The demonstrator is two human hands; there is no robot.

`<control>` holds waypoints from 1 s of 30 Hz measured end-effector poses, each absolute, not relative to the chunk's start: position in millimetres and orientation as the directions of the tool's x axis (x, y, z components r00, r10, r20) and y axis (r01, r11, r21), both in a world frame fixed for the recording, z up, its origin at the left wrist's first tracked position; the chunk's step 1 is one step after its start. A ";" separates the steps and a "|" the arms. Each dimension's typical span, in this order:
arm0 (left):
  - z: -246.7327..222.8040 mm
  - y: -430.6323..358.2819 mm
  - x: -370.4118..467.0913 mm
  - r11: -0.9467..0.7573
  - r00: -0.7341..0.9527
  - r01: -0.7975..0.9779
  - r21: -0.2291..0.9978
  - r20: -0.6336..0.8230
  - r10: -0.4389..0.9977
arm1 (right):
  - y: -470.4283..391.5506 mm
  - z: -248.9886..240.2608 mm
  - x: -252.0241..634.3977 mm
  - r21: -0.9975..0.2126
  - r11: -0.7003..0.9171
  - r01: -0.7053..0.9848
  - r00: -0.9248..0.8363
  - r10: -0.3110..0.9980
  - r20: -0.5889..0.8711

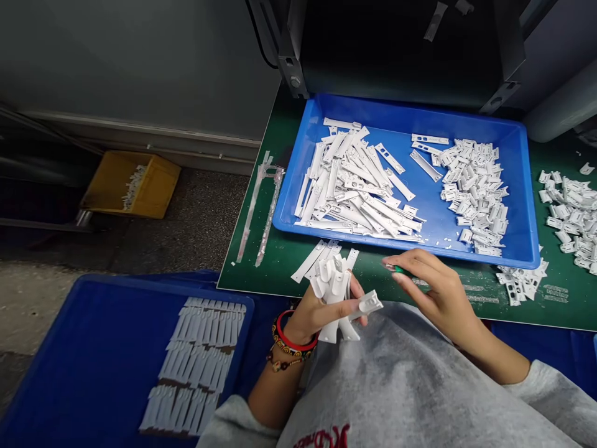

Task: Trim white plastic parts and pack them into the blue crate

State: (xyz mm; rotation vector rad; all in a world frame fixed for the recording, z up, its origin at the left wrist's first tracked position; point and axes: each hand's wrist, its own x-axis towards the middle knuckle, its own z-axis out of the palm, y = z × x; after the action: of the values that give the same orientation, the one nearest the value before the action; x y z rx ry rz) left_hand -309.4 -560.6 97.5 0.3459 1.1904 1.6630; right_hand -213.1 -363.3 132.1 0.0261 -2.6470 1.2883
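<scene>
My left hand [308, 314], with bracelets at the wrist, is closed around a fan of white plastic strips [336, 289] that stick out above and below the fingers. One strip points to the right past my thumb. To the right, my right hand [438, 292] pinches a small object with a green part [397, 269] between thumb and fingertips; its exact kind is too small to make out. The hands are apart, in front of the blue tray [289, 214]. A few loose white strips [311, 260] lie on the green table just beyond my left hand.
In the tray, long white strips [354, 180] are heaped left and short white pieces [478, 193] right. More short pieces [576, 218] lie on the table [252, 274] at right. A blue bin [93, 348] at lower left holds rows of strips [196, 367]. A yellow bin [163, 186] and conveyor [401, 56] stand behind.
</scene>
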 end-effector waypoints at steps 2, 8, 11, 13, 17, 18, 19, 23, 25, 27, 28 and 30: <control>97.0 -559.8 -308.3 -0.012 -0.455 -0.584 0.812 -0.315 0.833 | -363.1 135.0 -212.8 -0.817 0.566 -0.110 -0.993 -0.024 0.117; 102.1 -557.5 -309.4 -0.009 -0.463 -0.597 0.802 -0.335 0.820 | -368.9 135.6 -213.0 -0.768 0.609 -0.198 -0.975 -0.202 0.092; 104.8 -556.9 -310.5 0.010 -0.456 -0.607 0.795 -0.358 0.815 | -371.3 135.1 -215.4 -0.751 0.625 -0.210 -0.973 -0.207 0.100; 105.3 -556.5 -310.6 0.012 -0.451 -0.614 0.789 -0.363 0.815 | -372.3 135.4 -216.8 -0.743 0.634 -0.214 -0.972 -0.211 0.100; 103.5 -555.8 -309.3 -0.001 -0.445 -0.631 0.776 -0.360 0.820 | -373.1 135.7 -217.6 -0.739 0.644 -0.197 -0.975 -0.208 0.078; 102.8 -555.7 -308.9 0.001 -0.438 -0.635 0.773 -0.360 0.824 | -373.1 135.6 -217.6 -0.742 0.643 -0.188 -0.976 -0.207 0.068; 102.0 -555.6 -308.5 0.004 -0.431 -0.639 0.769 -0.362 0.826 | -372.9 135.5 -217.7 -0.747 0.640 -0.180 -0.976 -0.210 0.056; 99.7 -555.1 -306.8 0.010 -0.425 -0.649 0.761 -0.373 0.825 | -371.8 133.8 -218.5 -0.762 0.627 -0.159 -0.973 -0.229 0.015; 99.2 -554.9 -305.9 0.013 -0.429 -0.652 0.758 -0.384 0.818 | -371.3 132.2 -218.5 -0.749 0.640 -0.171 -0.972 -0.232 0.024; 99.0 -554.8 -305.2 0.018 -0.434 -0.660 0.751 -0.401 0.807 | -370.9 131.1 -218.0 -0.717 0.665 -0.210 -0.970 -0.232 0.068; 99.1 -554.8 -304.9 0.019 -0.435 -0.661 0.750 -0.405 0.804 | -370.7 131.0 -217.6 -0.701 0.673 -0.235 -0.967 -0.233 0.099; 99.5 -554.9 -304.9 0.012 -0.440 -0.657 0.754 -0.396 0.806 | -370.1 132.2 -216.5 -0.686 0.676 -0.269 -0.962 -0.226 0.154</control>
State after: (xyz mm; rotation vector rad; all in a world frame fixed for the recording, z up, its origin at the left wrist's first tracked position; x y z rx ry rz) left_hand -304.9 -554.9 99.5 0.1852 1.1533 1.6728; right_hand -216.5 -370.1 132.2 0.4171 -2.8243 1.1702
